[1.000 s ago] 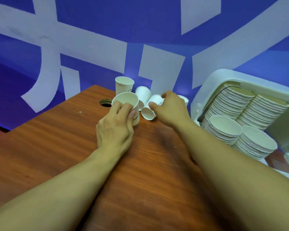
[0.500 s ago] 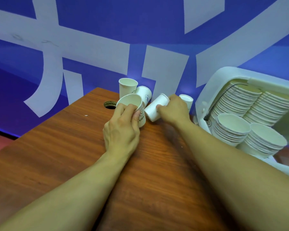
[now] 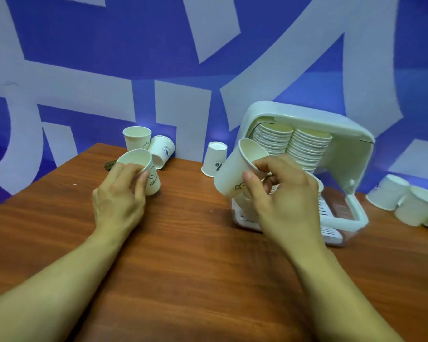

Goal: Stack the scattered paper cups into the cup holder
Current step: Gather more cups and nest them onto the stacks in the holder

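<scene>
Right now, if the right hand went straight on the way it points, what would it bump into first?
Probably the stacked cups in the white cup holder, just beyond the right hand and the cup it holds. Depth is hard to judge from one view.

Cup holder [image 3: 307, 114] at right on table [image 3: 183, 267], stacked cups [image 3: 307, 146] inside, loose cups [image 3: 137, 138] behind left, more cups [image 3: 391, 195] far right

White paper cups [image 3: 137, 139], black prints; white cup holder [image 3: 307, 114]; woodgrain brown table [image 3: 183, 243]; blue wall [image 3: 134, 45], perhaps lettered
</scene>
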